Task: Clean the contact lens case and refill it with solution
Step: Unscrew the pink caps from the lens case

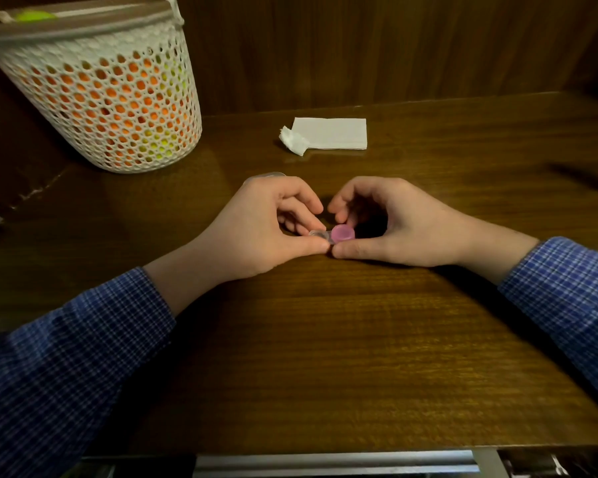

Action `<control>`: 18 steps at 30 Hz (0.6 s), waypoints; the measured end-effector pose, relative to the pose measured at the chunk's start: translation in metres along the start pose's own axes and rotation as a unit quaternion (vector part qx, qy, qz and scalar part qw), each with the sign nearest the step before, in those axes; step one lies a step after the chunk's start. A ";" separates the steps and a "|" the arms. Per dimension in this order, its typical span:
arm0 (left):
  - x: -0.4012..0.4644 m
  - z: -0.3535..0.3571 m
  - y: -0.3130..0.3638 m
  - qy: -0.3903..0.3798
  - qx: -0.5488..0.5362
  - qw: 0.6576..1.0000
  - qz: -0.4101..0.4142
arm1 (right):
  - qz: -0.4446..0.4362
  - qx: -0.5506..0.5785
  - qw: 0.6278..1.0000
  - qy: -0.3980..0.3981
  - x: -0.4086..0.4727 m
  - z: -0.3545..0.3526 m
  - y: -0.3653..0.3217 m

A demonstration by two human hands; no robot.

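Pinching lens case [328, 236] mid-tabletop, both hands.
I see left hand [270, 229] holding clear end, right hand [387, 225] w/ fingers round pink cap [341, 233]; risk: twist slips, cap skids off tabletop [325, 339].

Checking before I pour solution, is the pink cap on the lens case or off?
On. The pink cap sits atop the lens case, held between the left hand and right hand. Tightness: cannot tell.

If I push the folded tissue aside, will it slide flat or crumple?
The folded tissue looks thin and light, so it would probably slide on the glossy table. Its crumpled left corner suggests it is floppy and may bunch.
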State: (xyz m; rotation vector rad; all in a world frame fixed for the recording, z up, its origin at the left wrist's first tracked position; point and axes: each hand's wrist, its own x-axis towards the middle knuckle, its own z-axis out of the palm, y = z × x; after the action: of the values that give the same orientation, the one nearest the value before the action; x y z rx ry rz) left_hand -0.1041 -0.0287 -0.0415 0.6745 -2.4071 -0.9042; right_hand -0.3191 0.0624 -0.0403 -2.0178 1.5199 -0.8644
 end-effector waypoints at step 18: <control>0.000 0.000 0.000 -0.005 -0.002 1.000 -0.002 | 0.002 0.031 0.999 -0.021 0.001 -0.002 0.000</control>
State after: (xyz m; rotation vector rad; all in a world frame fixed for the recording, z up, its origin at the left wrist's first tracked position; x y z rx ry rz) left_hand -0.1040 -0.0282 -0.0415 0.6743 -2.4135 -0.9146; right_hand -0.3207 0.0616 -0.0387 -1.9753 1.4563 -0.8506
